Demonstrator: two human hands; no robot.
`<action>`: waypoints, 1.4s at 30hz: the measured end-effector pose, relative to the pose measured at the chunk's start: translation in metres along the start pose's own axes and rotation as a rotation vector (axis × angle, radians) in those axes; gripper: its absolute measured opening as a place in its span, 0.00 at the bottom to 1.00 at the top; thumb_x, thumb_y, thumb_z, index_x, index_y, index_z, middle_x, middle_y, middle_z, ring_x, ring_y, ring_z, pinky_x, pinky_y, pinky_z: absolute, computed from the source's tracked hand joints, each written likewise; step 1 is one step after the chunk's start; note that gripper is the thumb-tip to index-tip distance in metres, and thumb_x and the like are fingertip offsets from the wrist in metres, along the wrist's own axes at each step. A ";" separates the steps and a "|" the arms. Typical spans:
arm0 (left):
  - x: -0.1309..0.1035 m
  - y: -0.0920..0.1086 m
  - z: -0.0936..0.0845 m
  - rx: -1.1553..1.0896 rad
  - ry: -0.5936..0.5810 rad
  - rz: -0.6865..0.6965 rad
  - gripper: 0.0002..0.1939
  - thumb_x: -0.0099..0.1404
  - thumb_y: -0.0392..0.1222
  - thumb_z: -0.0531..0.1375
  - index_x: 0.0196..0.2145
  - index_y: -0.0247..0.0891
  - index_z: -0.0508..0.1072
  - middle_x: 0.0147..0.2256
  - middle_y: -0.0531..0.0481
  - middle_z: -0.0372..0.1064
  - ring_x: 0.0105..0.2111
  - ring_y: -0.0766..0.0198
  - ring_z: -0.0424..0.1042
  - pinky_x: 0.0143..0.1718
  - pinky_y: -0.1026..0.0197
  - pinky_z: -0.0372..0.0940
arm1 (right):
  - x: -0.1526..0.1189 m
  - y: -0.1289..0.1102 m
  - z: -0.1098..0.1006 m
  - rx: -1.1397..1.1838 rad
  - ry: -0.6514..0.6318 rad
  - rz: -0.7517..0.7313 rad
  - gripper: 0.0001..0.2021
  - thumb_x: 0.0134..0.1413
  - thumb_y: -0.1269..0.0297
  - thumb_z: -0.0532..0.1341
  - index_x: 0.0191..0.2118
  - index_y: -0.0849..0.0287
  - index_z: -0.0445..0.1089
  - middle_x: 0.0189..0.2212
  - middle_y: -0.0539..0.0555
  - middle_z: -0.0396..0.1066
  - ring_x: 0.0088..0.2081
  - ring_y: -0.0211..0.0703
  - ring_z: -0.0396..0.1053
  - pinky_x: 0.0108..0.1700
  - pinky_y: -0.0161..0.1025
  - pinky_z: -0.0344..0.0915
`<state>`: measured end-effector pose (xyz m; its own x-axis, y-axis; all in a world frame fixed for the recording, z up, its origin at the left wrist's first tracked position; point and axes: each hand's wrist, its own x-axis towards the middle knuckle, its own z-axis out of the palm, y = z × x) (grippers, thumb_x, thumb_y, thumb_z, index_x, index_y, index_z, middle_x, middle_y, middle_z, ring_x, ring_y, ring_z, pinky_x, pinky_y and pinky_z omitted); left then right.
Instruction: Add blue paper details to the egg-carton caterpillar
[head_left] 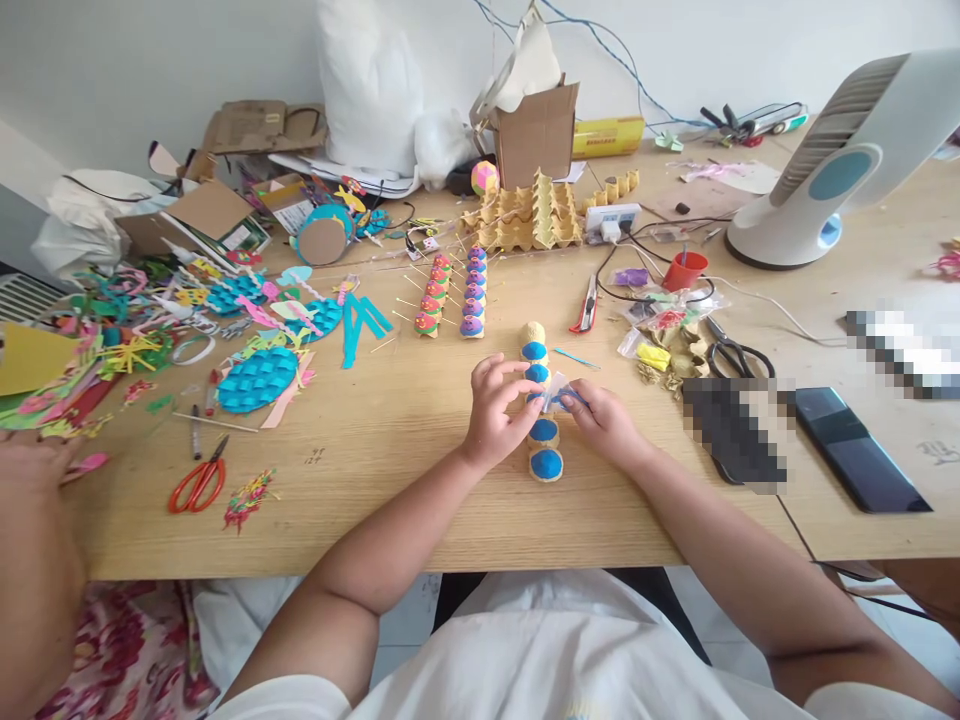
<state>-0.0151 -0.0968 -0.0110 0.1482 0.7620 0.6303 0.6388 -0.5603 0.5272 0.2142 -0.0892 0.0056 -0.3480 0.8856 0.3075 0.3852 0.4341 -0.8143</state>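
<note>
A strip of egg-carton cups (545, 464) with blue clay on several domes lies front to back on the wooden table; its far end is bare. My left hand (500, 412) is over the strip's left side, thumb and index finger at a small clear plastic packet (556, 392), the other fingers loosely curled. From the right, my right hand (604, 420) pinches the same packet, which has something blue in it. The packet hangs above the middle cups and partly hides them. A thin blue stick (576, 358) lies just beyond my right hand.
Two decorated caterpillar strips (433, 296) (474, 292) stand farther back. A red cutter (585, 304), black scissors (739, 358), phones (861, 448) and a fan (817, 170) are rightward. Orange scissors (199, 482), blue woven discs (257, 379) and another person's arm (37, 540) are left.
</note>
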 end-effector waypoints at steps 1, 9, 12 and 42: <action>0.000 0.000 0.000 -0.008 -0.005 -0.010 0.06 0.77 0.48 0.69 0.44 0.49 0.87 0.59 0.44 0.81 0.72 0.45 0.66 0.81 0.35 0.59 | 0.000 0.001 0.000 -0.003 -0.001 -0.007 0.28 0.79 0.32 0.55 0.34 0.49 0.63 0.25 0.50 0.68 0.29 0.47 0.64 0.35 0.44 0.61; -0.001 -0.003 0.000 -0.106 -0.022 -0.101 0.12 0.81 0.49 0.66 0.40 0.47 0.87 0.59 0.44 0.83 0.72 0.47 0.67 0.79 0.34 0.63 | -0.002 0.007 0.004 -0.023 -0.011 -0.054 0.27 0.80 0.33 0.56 0.37 0.51 0.70 0.29 0.53 0.75 0.31 0.48 0.69 0.37 0.45 0.63; 0.000 -0.004 -0.001 -0.110 -0.015 -0.072 0.11 0.80 0.49 0.67 0.39 0.47 0.87 0.59 0.44 0.83 0.72 0.47 0.68 0.80 0.34 0.63 | -0.002 0.007 0.003 -0.017 -0.019 -0.062 0.27 0.80 0.34 0.56 0.37 0.51 0.70 0.29 0.52 0.75 0.30 0.47 0.68 0.37 0.44 0.63; 0.007 -0.014 -0.007 -0.162 -0.222 -0.111 0.13 0.81 0.47 0.64 0.38 0.47 0.87 0.61 0.44 0.83 0.73 0.48 0.70 0.80 0.32 0.64 | -0.001 0.008 0.002 0.042 -0.079 -0.099 0.26 0.80 0.35 0.58 0.40 0.51 0.75 0.31 0.54 0.78 0.31 0.47 0.71 0.37 0.43 0.66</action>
<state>-0.0283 -0.0853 -0.0099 0.2566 0.8641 0.4331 0.5346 -0.5002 0.6812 0.2159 -0.0868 -0.0019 -0.4496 0.8223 0.3489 0.3101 0.5100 -0.8023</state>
